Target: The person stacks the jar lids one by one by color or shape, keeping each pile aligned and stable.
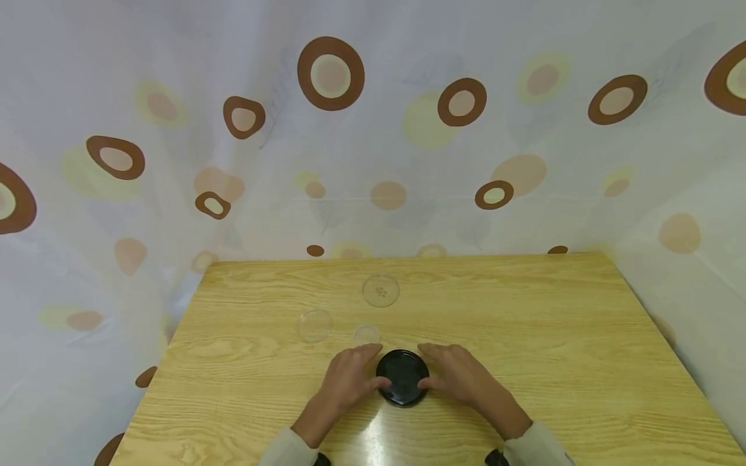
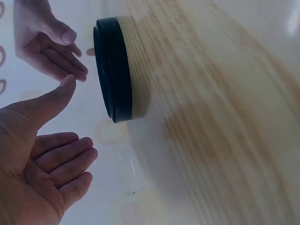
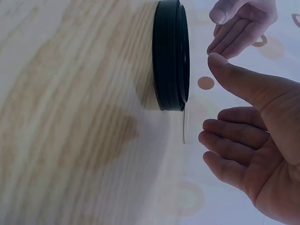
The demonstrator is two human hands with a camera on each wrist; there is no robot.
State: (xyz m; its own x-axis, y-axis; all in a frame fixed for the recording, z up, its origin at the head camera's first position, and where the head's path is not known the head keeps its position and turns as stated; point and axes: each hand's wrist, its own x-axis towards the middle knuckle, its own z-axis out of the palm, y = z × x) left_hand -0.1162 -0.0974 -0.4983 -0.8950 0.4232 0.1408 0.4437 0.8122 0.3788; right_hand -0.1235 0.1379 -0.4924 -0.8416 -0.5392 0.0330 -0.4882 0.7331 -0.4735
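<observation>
A black round, shallow dish-like piece [image 1: 402,378] with a raised rim rests on the wooden table, between the two hands. From its left side my left hand [image 1: 351,373] reaches in, thumb and fingers spread apart, with the thumb tip overlapping the rim in the head view. Mirroring it on the other side is my right hand [image 1: 456,373], also spread, its thumb at the right rim. Both wrist views show the black piece [image 2: 115,70] edge-on, with a gap between it and the fingers. Neither hand grips anything.
Three clear round discs lie beyond the hands: a small one [image 1: 366,334] close to the left fingertips, a larger one [image 1: 315,325] to the left, and one with a dark mark [image 1: 381,290] farther back. A patterned curtain [image 1: 373,129] surrounds the table [image 1: 553,336].
</observation>
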